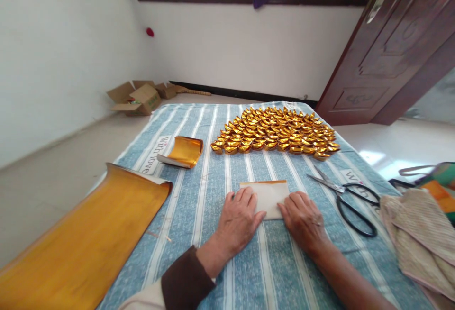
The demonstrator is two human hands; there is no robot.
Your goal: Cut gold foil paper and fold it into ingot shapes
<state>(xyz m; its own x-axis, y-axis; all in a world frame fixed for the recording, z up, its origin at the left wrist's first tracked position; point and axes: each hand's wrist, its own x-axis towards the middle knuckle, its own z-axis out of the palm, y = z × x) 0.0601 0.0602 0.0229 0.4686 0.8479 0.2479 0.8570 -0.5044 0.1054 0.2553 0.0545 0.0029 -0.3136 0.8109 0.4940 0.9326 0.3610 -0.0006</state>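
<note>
A small rectangular sheet of gold foil paper (272,196) lies on the striped cloth, white side up, with a thin gold strip along its far edge. My left hand (239,215) rests flat on the left part of the sheet, thumb spread away from the fingers. At the right edge, my right hand (303,217) has bent fingers and thumb closed on the paper; its grip underneath is hidden. To the right, a pair of black-handled scissors (343,191) lies with blades parted. Beyond the sheet, many folded gold paper ingots (273,132) stand in close rows.
At left, a large gold foil sheet (88,239) hangs over the table's edge. A smaller curled gold piece (185,152) lies farther back. A folded beige cloth (419,234) sits at right. Cardboard boxes (142,99) stand on the floor by the wall, and a brown door (380,63) is behind at right.
</note>
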